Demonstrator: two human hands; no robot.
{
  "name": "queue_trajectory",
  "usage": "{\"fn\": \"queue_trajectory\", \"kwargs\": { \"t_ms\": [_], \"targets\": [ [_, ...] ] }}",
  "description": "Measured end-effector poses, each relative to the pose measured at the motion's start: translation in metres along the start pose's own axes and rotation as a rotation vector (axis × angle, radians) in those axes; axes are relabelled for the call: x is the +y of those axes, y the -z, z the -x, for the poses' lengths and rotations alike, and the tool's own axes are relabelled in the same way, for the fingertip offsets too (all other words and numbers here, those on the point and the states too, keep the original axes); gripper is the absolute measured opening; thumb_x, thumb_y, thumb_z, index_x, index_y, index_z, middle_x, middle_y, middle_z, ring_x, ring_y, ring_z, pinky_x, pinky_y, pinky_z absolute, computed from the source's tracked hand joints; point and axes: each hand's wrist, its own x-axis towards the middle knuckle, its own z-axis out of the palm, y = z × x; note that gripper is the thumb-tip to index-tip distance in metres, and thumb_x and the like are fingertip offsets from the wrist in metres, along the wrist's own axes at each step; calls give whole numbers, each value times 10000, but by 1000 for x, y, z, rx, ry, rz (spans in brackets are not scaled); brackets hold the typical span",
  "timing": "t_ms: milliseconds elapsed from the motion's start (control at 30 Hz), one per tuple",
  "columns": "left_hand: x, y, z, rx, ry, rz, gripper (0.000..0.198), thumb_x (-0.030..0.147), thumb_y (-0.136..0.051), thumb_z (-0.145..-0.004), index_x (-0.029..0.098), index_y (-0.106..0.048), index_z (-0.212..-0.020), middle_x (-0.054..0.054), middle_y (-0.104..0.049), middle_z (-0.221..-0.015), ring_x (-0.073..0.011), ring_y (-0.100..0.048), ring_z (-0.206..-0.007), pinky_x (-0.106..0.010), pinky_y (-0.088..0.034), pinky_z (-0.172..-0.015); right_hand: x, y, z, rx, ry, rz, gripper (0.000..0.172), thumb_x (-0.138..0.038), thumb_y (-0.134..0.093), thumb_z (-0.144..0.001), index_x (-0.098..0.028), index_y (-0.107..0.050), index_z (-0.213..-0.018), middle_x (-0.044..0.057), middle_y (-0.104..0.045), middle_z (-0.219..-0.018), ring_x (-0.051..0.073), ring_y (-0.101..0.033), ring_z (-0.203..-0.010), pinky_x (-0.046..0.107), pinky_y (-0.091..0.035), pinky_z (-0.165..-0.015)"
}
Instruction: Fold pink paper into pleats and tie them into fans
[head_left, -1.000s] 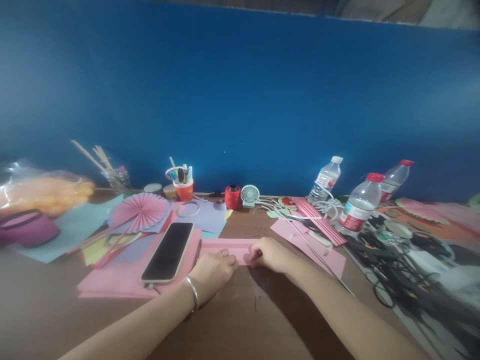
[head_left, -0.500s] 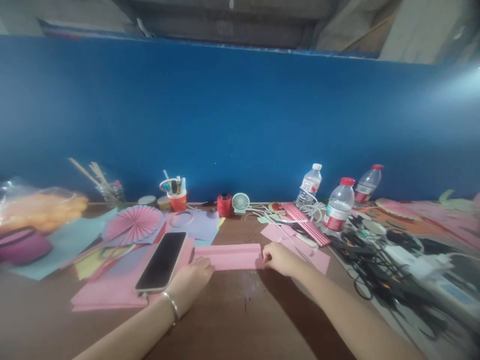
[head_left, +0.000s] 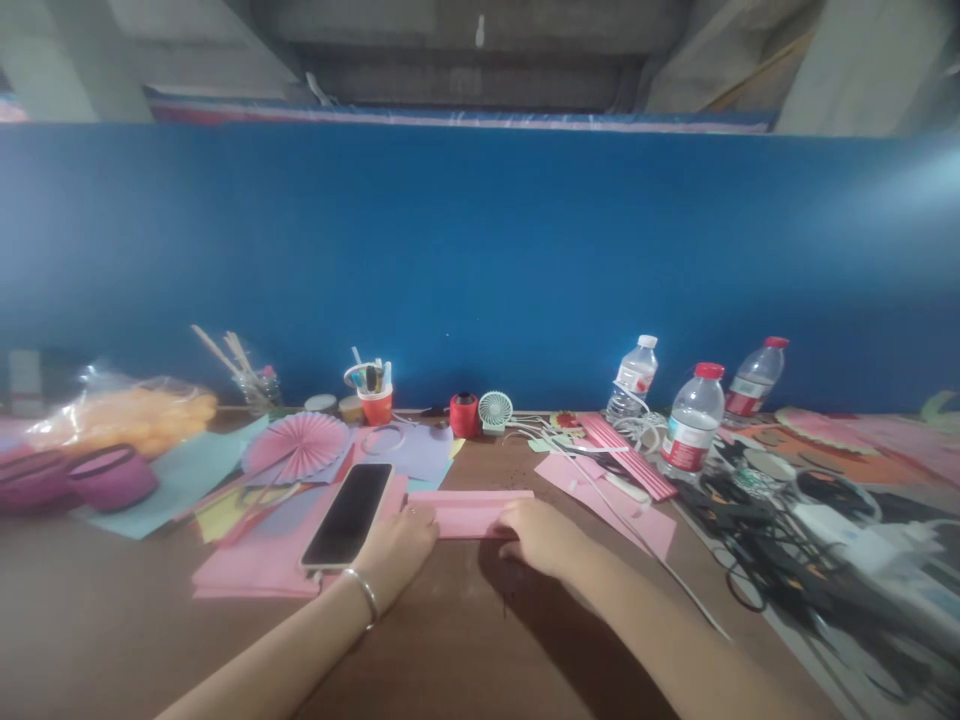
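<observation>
A folded strip of pink paper [head_left: 466, 516] lies flat on the brown table, a crease running along its length. My left hand [head_left: 405, 550], with a silver bangle at the wrist, is closed on the strip's left end. Over the right part of the strip, my right hand [head_left: 544, 537] has its fingers curled onto the front edge. Both sets of fingertips are partly hidden by the hands. Just left of my left hand, a black-screened phone [head_left: 349, 517] rests on a stack of pink paper [head_left: 255, 572].
A pleated pink paper fan [head_left: 296, 447], a pen cup [head_left: 375, 406], a red round object [head_left: 463, 414] and a small fan [head_left: 495, 410] stand farther back. Water bottles [head_left: 691, 425], a striped pink pleated strip [head_left: 630, 458] and tangled black cables [head_left: 780, 540] crowd the right.
My right hand has moved left from the strip's right end onto its right part. My left hand stays at the left end. The camera view has shifted slightly.
</observation>
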Motion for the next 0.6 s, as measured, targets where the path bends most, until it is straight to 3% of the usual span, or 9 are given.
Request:
{"fn": "queue_trajectory", "kwargs": {
  "t_ms": [133,333,500,600],
  "targets": [
    [1,4,-7,19,-33,86,208,136,-390,-822,158,-592,-865,-83,-575,-909,-185,-544,-875,-306,-422,-738,-9,-7,-4,32,77,27,215,-270,-465,-811,-191,-661,-854,52,-622,-848,168,-539,-846,234,-352,-730],
    [11,8,-17,28,-51,240,234,224,-379,-850,190,-608,-826,-43,-584,-856,-155,-535,-875,-282,-384,-802,-9,-10,-3,80,49,40,220,-222,-426,-798,-150,-632,-765,73,-609,-807,175,-526,-789,249,-339,-686],
    [15,24,-17,47,13,373,291,234,-302,-862,170,-581,-810,-48,-585,-851,-160,-549,-799,-287,-393,-737,-10,12,4,71,23,-42,167,-170,-446,-727,-168,-608,-765,42,-598,-810,152,-520,-740,234,-319,-619],
    [12,39,-16,6,-1,479,246,253,-347,-834,197,-583,-793,1,-613,-795,-133,-557,-729,-240,-397,-661,-7,29,5,-11,18,-137,173,-198,-454,-727,-189,-621,-768,13,-622,-785,132,-533,-693,212,-327,-573]
  ]
}}
